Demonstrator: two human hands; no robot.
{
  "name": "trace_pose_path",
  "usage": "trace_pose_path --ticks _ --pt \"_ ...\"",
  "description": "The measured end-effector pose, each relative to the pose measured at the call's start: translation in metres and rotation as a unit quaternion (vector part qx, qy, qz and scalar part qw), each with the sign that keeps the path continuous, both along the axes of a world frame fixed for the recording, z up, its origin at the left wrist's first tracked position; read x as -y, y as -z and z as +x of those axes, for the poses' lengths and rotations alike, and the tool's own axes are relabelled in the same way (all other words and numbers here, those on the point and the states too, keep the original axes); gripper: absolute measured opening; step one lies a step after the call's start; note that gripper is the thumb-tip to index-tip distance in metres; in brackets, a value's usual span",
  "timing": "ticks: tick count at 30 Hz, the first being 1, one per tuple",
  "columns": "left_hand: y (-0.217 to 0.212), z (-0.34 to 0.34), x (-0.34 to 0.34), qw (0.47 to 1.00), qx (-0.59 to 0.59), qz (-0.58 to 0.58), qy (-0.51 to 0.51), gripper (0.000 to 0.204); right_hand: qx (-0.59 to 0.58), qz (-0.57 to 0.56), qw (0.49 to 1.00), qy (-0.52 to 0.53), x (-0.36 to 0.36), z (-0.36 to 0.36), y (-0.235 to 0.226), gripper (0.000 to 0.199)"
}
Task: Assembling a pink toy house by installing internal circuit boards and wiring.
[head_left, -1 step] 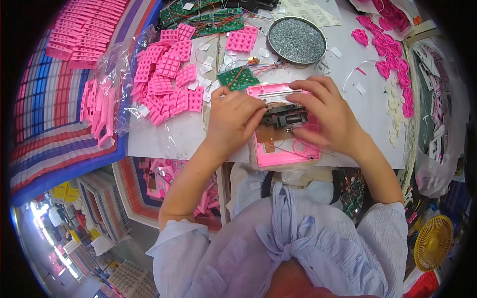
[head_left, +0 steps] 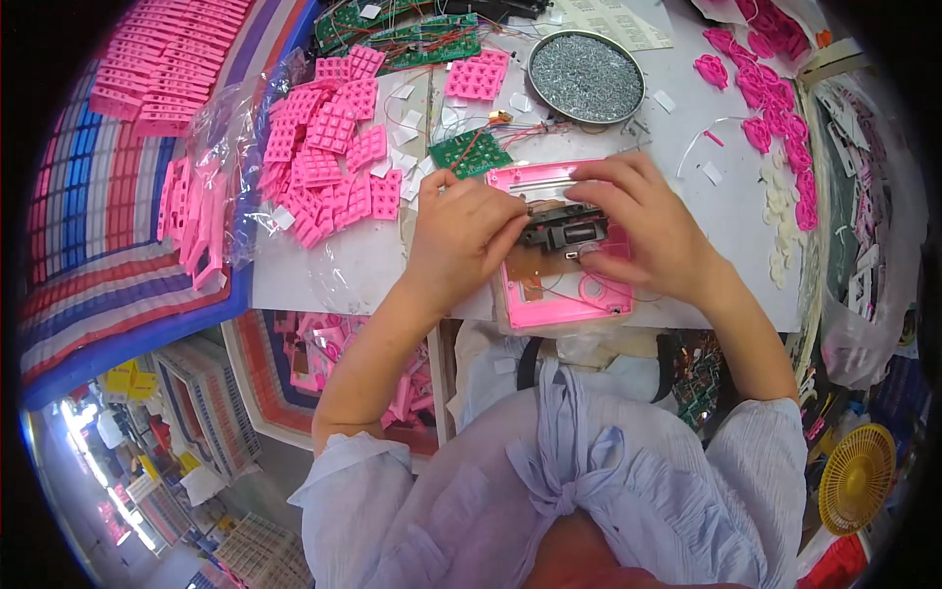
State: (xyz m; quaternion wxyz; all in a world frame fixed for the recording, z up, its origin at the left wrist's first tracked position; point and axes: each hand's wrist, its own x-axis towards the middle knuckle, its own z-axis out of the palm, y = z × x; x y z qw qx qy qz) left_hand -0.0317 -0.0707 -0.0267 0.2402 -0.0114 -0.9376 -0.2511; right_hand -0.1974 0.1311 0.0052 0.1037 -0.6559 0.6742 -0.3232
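Note:
A pink plastic housing [head_left: 561, 316] lies open on the table in front of me, with thin wires and a brown board inside. Across its middle sits a black mechanism [head_left: 569, 234] with a small metal part. My left hand [head_left: 459, 226] is closed, thumb and forefinger pinching the mechanism's left end. From the right, my right hand [head_left: 653, 231] reaches over the housing, its bent fingers at the mechanism's far side and its thumb at the near side. A green circuit board [head_left: 471, 152] with red wires lies just beyond my left hand.
A round tin of small screws [head_left: 587, 79] stands behind the housing. Pink keypad pieces [head_left: 324, 157] are heaped to the left, beside a clear plastic bag [head_left: 235, 147]. More circuit boards [head_left: 432, 44] lie at the back. Pink rings [head_left: 765, 93] and white pieces [head_left: 778, 216] lie along the right edge.

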Motion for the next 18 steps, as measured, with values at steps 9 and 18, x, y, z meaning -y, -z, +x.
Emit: trace_pose_path --ticks 9,18 --pt "-0.012 -0.005 0.011 0.998 0.038 -0.008 0.045 0.013 -0.054 0.021 0.996 0.070 0.016 -0.005 0.008 0.045" --pt "-0.023 -0.017 0.021 0.994 0.077 -0.008 0.079 0.011 -0.019 -0.019 0.999 -0.019 0.015 -0.011 0.012 0.056"
